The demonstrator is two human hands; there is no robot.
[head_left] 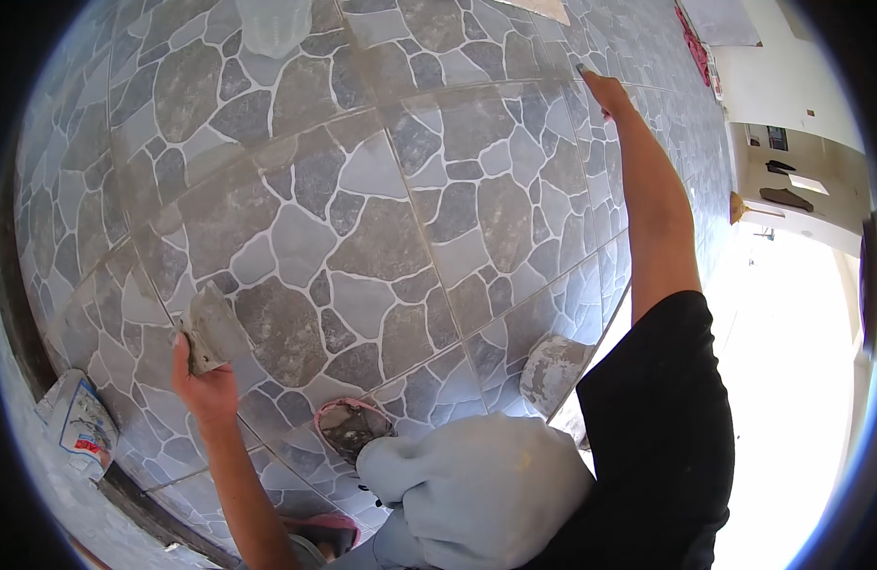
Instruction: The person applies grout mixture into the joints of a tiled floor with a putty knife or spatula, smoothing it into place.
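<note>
My left hand [207, 388] is closed on the edge of a cement-smeared translucent plastic container [216, 328], held low above the stone-patterned floor tiles [381, 237]. My right hand [604, 93] reaches far out at the upper right, low over the tiles. Its fingers are closed on something small with a dark end, too small to name. Joint lines between the tiles run across the floor, some greyish and smeared.
A printed bag [80, 427] lies by the wall at left. A cement-stained bucket [555, 370] stands beside my knee. A translucent plastic container [275, 24] is at the top, a broom [737, 207] at right. My sandalled foot [353, 427] rests on the tiles.
</note>
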